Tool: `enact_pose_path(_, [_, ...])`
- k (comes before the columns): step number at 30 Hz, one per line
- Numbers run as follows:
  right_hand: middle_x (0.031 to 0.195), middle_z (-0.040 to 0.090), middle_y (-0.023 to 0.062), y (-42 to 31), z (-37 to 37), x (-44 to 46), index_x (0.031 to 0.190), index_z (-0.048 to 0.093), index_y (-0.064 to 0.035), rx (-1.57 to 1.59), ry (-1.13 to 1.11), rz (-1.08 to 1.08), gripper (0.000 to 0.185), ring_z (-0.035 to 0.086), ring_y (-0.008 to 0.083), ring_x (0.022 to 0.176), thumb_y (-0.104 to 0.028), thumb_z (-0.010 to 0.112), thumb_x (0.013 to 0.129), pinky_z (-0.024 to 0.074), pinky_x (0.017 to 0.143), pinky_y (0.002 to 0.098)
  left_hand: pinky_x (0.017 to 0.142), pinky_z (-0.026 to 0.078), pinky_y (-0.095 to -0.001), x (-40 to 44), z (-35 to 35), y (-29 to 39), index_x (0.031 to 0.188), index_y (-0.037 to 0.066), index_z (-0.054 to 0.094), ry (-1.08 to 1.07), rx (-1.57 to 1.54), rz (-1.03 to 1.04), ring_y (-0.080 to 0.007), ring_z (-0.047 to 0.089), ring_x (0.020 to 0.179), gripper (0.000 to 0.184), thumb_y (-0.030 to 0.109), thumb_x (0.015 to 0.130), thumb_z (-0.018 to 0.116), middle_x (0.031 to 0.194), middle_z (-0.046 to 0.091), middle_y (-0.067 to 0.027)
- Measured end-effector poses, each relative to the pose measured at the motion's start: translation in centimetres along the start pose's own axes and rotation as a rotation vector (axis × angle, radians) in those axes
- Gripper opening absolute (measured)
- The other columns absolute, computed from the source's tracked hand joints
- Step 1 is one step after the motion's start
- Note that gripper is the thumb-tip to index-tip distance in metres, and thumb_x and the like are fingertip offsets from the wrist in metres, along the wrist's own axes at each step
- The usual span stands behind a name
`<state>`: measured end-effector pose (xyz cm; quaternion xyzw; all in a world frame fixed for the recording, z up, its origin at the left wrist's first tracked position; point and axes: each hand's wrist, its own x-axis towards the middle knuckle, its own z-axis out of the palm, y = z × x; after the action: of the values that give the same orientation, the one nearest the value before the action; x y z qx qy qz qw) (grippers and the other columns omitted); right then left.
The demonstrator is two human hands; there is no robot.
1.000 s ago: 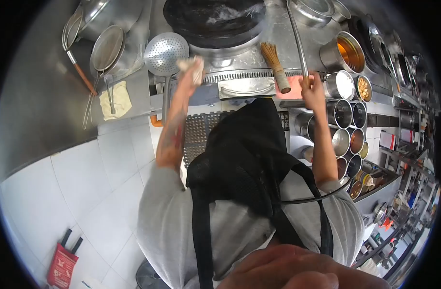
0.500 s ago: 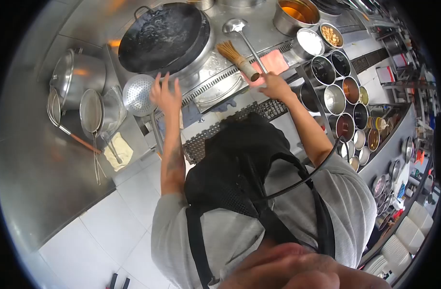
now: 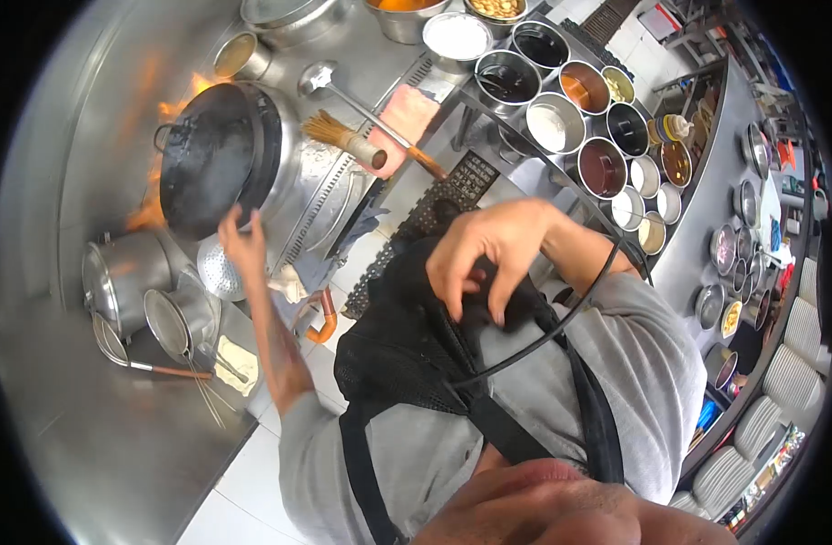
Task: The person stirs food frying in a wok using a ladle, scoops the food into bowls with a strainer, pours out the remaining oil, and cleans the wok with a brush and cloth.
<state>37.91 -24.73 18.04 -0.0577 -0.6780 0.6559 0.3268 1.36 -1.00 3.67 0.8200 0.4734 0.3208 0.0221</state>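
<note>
My left hand (image 3: 243,245) has its fingers apart close to the rim of a black wok (image 3: 211,154); whether the fingertips touch it I cannot tell. Just behind that hand lies a perforated skimmer (image 3: 218,271), partly covered by it. My right hand (image 3: 493,250) hangs in front of my chest, fingers loosely bent and spread, with nothing visible in them. A ladle (image 3: 366,113) rests on the stove's front edge, its wooden handle end crossing a pink cloth (image 3: 405,116). Beside it is a bamboo brush (image 3: 339,134).
Flames (image 3: 148,204) rise around the wok's far side. A lidded pot (image 3: 125,277) and a strainer (image 3: 169,322) stand left. At right, several metal containers (image 3: 605,168) hold sauces and seasonings. A cream cloth (image 3: 237,365) lies on the left counter.
My right hand has let go of the ladle's handle and drawn back to my chest. Flames have appeared around the wok. The view has turned, shifting the stove leftward.
</note>
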Motion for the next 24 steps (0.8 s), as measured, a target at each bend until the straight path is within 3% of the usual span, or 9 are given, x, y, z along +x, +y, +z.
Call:
enact_pose_path(1, [0.096,0.065,0.0076,0.4,0.5,-0.5,0.104,0.071,-0.0016,-0.004,0.006,-0.106,0.035,0.058,0.0145,0.070,-0.019,0.085,0.077,0.0471,0.058,0.0278,0.083,0.050,-0.0347,-2.5,-3.2,0.8,0.106,-0.001,0.068,-0.340,-0.135,-0.108,-0.0229,0.064,0.090,0.027,0.018,0.088,0.070,0.095,0.069,-0.0115])
enact_pose_path(4, [0.095,0.064,0.0081,-0.2,1.8,-1.8,0.103,0.071,-0.0012,0.058,0.008,-0.189,0.030,0.056,0.0160,0.067,-0.017,0.083,0.080,0.0458,0.057,0.0289,0.073,0.050,-0.0286,-8.9,-13.0,5.5,0.093,0.002,0.069,-1.388,-0.955,-0.709,-0.0123,0.063,0.080,0.011,0.003,0.082,0.067,0.086,0.068,-0.0027])
enact_pose_path(6, [0.094,0.064,0.0084,-1.5,2.8,-1.4,0.100,0.071,-0.0015,0.029,0.175,-0.141,0.025,0.056,0.0168,0.066,-0.015,0.081,0.082,0.0460,0.057,0.0296,0.073,0.051,-0.0289,-10.7,-15.6,8.5,0.095,0.002,0.068,-1.678,-1.162,-0.798,-0.0126,0.063,0.080,0.014,0.002,0.082,0.067,0.086,0.068,-0.0029])
enact_pose_path(9, [0.095,0.064,0.0106,-1.6,4.4,-0.4,0.098,0.070,-0.0024,-0.152,0.192,-0.288,0.018,0.058,0.0204,0.068,-0.014,0.076,0.086,0.0476,0.061,0.0322,0.073,0.052,-0.0294,-11.3,-13.6,10.0,0.098,0.002,0.067,-1.767,-1.179,-0.785,-0.0131,0.064,0.081,0.017,0.001,0.081,0.067,0.086,0.068,-0.0032])
enact_pose_path(12, [0.097,0.063,0.0131,-5.3,5.9,0.5,0.097,0.068,-0.0010,-0.110,0.291,-0.043,0.018,0.064,0.0294,0.085,-0.017,0.073,0.089,0.0500,0.069,0.0381,0.073,0.052,-0.0299,-10.0,-10.2,10.2,0.101,0.002,0.067,-1.799,-1.164,-0.718,-0.0135,0.064,0.081,0.021,0.000,0.080,0.067,0.086,0.068,-0.0035])
enact_pose_path(15, [0.102,0.063,0.0116,-4.6,7.1,2.1,0.103,0.068,-0.0035,-0.354,0.145,-0.157,0.020,0.063,0.0276,0.087,-0.017,0.073,0.088,0.0497,0.070,0.0383,0.073,0.053,-0.0303,-9.2,-9.8,9.7,0.104,0.001,0.066,-1.834,-1.150,-0.663,-0.0140,0.065,0.081,0.025,-0.001,0.079,0.067,0.086,0.068,-0.0038])
enact_pose_path(18, [0.101,0.063,0.0107,-4.9,8.8,2.9,0.102,0.067,-0.0040,-0.332,0.144,-0.116,0.019,0.063,0.0276,0.086,-0.014,0.073,0.088,0.0497,0.069,0.0383,0.073,0.054,-0.0308,-9.2,-10.3,8.3,0.107,0.001,0.065,-1.866,-1.152,-0.618,-0.0145,0.066,0.082,0.029,-0.002,0.078,0.067,0.086,0.069,-0.0041])
enact_pose_path(19, [0.099,0.063,0.0104,-6.6,9.1,3.1,0.099,0.066,-0.0033,-0.263,0.112,0.050,0.014,0.063,0.0290,0.085,-0.012,0.069,0.089,0.0497,0.068,0.0395,0.073,0.054,-0.0310,-9.1,-10.5,7.9,0.108,0.001,0.065,-1.880,-1.152,-0.601,-0.0147,0.066,0.082,0.030,-0.003,0.078,0.067,0.086,0.069,-0.0042])
enact_pose_path(24, [0.093,0.061,0.0100,-6.5,12.6,3.6,0.096,0.064,-0.0018,-0.524,0.228,-0.053,0.009,0.063,0.0304,0.076,-0.010,0.063,0.093,0.0487,0.063,0.0392,0.072,0.055,-0.0318,-8.2,-11.7,7.2,0.112,0.001,0.063,-1.983,-1.132,-0.472,-0.0155,0.067,0.082,0.036,-0.005,0.077,0.067,0.086,0.069,-0.0047])
